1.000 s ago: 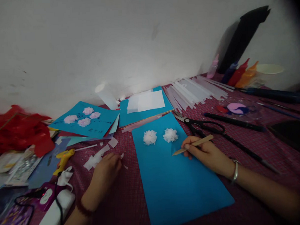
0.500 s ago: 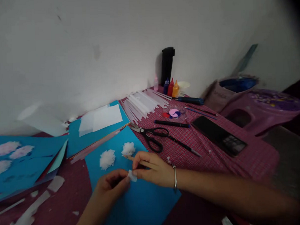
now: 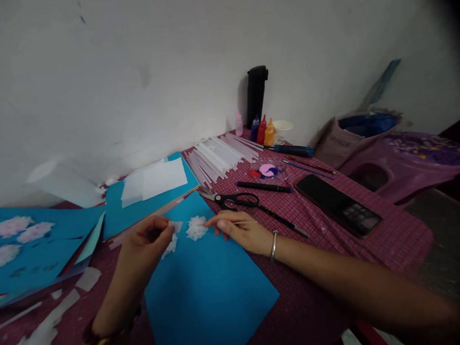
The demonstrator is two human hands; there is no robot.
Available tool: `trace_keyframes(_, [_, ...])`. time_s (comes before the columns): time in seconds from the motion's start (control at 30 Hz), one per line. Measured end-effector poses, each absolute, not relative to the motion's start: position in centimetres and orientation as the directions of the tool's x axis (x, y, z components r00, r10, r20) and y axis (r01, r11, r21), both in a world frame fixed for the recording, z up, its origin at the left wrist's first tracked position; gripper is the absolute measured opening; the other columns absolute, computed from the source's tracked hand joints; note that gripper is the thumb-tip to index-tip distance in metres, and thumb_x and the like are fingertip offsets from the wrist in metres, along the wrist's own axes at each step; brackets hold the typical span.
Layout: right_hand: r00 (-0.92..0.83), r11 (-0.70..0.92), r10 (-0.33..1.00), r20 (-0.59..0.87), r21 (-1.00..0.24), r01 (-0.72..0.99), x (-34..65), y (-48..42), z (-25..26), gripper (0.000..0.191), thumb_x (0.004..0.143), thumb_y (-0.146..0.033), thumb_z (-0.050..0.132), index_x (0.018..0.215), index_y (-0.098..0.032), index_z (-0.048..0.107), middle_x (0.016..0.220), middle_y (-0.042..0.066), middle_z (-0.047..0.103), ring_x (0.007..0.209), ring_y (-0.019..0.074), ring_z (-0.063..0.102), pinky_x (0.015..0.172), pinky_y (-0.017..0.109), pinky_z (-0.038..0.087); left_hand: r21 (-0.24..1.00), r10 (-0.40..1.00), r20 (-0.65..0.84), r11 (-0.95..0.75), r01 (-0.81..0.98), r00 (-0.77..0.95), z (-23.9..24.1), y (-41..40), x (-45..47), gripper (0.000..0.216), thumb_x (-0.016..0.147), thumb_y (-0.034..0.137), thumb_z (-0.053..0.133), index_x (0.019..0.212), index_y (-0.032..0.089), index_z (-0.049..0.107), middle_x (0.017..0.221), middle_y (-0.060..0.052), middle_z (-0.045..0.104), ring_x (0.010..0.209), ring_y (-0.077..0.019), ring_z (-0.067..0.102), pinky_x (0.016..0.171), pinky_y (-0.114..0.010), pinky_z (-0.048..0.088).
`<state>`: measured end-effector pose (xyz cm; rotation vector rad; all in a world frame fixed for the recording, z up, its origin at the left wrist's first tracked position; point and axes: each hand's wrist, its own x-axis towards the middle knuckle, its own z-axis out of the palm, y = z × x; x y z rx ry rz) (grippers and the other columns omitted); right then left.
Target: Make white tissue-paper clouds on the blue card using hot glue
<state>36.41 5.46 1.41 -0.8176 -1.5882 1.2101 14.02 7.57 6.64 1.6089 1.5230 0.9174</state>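
Fingers: left hand (image 3: 142, 247) pinches paper scrap (image 3: 176, 225), right hand (image 3: 242, 230) closed beside tuft (image 3: 196, 228); dish (image 3: 282, 172) holds coloured bits (image 3: 267, 170).

Left hand (image 3: 143, 245) pinching scrap (image 3: 176, 226), right hand (image 3: 242, 230) — beside white tuft (image 3: 196, 228)

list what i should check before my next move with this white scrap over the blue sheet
1. White paper scrap pinched in left hand: ok.
2. Right hand reaching up to the white tuft: ok.
3. Blue sheet lying flat: ok.
4. Second tuft in full view: not ok, the left hand covers part of it.
5. Glue on the scrap: cannot tell.
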Motion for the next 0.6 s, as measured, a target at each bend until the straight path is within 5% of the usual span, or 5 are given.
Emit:
trace_keyframes(0.13, [-0.37,0.298,0.896,0.245,-0.95,0.094,36.3,5.8,0.9,0.032,0.093,-0.034,0.046,0.085,-0.015,0.07,0.073,0.003,0.066,0.067,0.0123,0.062,0.063,0.023,0.048,0.899,0.991,-0.063,0.005,0.439,0.118,5.7,8.3,14.0,0.023,0.072,0.037,0.067,0.07,0.02,0.051,0.058,0.005,0.055,0.055,-0.0109,0.052,0.052,-0.021,0.04])
trace_keyframes(0.3, [-0.425,0.403,0.865,0.267,-0.874,0.271,35.9,5.7,0.5,0.022,0.09,-0.023,0.051,0.095,-0.018,0.071,0.071,0.0,0.07,0.065,0.0119,0.064,0.067,0.023,0.046,0.813,0.908,-0.222,-0.029,0.582,0.356,4.6,8.6,12.9,0.018,0.075,0.036,0.058,0.072,0.018,0.057,0.062,0.003,0.056,0.058,-0.0116,0.05,0.054,-0.023,0.039])
trace_keyframes(0.6, [-0.406,0.505,0.833,0.376,-0.818,0.276,35.5,6.1,-0.4,0.019,0.089,-0.02,0.054,0.099,-0.018,0.07,0.081,0.001,0.073,0.074,0.0125,0.066,0.074,0.023,0.046,0.386,0.732,-0.339,-0.465,0.797,0.591,5.1,7.5,14.1,0.015,0.069,0.013,0.041,0.063,0.018,0.054,0.074,-0.002,0.058,0.07,-0.0149,0.054,0.065,-0.026,0.037])
